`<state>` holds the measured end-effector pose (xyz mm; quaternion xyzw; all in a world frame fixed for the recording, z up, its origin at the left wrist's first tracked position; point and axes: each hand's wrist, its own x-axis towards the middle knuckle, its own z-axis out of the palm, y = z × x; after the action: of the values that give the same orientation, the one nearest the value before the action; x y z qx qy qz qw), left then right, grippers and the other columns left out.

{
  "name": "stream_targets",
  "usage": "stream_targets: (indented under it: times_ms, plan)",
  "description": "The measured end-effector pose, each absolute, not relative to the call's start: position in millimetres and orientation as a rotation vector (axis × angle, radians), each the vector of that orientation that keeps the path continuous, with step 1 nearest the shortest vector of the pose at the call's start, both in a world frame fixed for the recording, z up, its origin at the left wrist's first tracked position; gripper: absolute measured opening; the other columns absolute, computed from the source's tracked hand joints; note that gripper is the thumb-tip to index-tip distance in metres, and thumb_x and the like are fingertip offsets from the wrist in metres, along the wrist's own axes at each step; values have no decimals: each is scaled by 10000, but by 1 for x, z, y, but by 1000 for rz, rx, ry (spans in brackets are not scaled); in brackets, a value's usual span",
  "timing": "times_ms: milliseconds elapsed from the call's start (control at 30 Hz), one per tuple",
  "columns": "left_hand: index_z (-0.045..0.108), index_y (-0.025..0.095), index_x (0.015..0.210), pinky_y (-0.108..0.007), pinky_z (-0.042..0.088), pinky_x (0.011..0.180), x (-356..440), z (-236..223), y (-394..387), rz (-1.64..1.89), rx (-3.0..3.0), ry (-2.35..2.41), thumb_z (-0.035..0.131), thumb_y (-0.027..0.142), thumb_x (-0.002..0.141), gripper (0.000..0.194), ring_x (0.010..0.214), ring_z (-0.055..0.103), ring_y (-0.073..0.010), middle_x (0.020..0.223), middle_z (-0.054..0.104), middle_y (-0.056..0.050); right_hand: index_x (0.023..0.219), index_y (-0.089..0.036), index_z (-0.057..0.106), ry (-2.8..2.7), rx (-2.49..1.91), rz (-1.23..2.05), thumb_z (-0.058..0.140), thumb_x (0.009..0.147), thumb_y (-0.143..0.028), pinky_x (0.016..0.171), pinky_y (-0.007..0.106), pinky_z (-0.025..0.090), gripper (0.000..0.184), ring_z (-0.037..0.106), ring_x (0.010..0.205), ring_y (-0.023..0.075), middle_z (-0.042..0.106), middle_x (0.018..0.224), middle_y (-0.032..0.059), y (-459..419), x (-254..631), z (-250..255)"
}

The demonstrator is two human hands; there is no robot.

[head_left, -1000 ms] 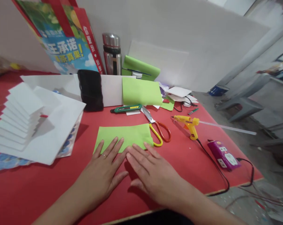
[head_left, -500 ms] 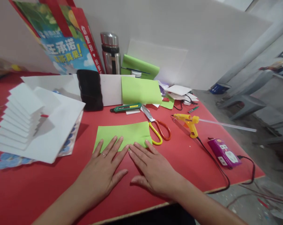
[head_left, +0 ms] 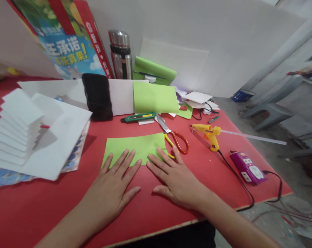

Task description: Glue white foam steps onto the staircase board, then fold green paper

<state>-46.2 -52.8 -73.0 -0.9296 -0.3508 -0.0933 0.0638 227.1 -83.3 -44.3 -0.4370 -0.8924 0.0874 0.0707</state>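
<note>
A strip of light green paper (head_left: 135, 146) lies flat on the red table in front of me. My left hand (head_left: 118, 182) rests palm down with fingers spread, its fingertips on the near left edge of the paper. My right hand (head_left: 173, 175) is flat too, fingers apart, pressing the paper's right end. Just behind its fingertips lie the scissors (head_left: 180, 141), with one red and one yellow handle; the yellow loop is partly covered by the right fingers. A green utility knife (head_left: 139, 117) sits beyond the paper.
On the left, white stepped foam pieces (head_left: 16, 127) stand on a white board (head_left: 58, 151). At the back are a black phone-like object (head_left: 97, 98), a steel thermos (head_left: 121, 55) and folded green paper (head_left: 156, 98). A yellow glue gun (head_left: 210, 134) and purple power strip (head_left: 247, 167) lie right.
My right hand has slid to the right along the paper, away from the left hand, its fingers now over the yellow scissor handle. The left hand stays about where it was.
</note>
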Motion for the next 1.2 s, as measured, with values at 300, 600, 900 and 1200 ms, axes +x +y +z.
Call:
stream_targets:
  times_ms: [300, 600, 900, 1200]
  plan:
    - [397, 237, 1647, -543, 61, 1306, -68, -71, -61, -299, -2817, -1066, 485, 583, 1035, 709, 1615, 269, -339, 1723, 359, -121, 1621, -238, 429, -2521, -1375, 110, 497, 1079, -497, 1252, 689, 284, 604, 266, 1609, 366, 329, 1724, 177, -83, 238, -48]
    - [467, 136, 1599, -492, 86, 1328, -64, -64, -59, -378, -2821, -1017, 491, 538, 1046, 685, 1590, 337, -313, 1689, 416, -150, 1449, -226, 594, -2218, -1433, 417, 657, 1009, -321, 1016, 497, 562, 455, 666, 1187, 301, 731, 1278, 128, -59, 241, -31]
    - [289, 140, 1680, -487, 207, 1306, -63, -64, -60, -337, -2844, -1015, 490, 528, 1046, 770, 1590, 343, -311, 1701, 385, -160, 1460, -211, 615, -2005, -1450, 782, 627, 985, -165, 833, 348, 589, 477, 742, 935, 205, 787, 1162, 100, -36, 222, -35]
    - [278, 239, 1692, -523, 169, 1303, -63, -69, -61, -334, -2861, -1053, 468, 525, 1054, 724, 1609, 293, -337, 1743, 294, -148, 1329, -165, 678, -2059, -1550, 686, 599, 963, -103, 827, 342, 560, 379, 738, 960, 228, 780, 1084, 111, -30, 218, -40]
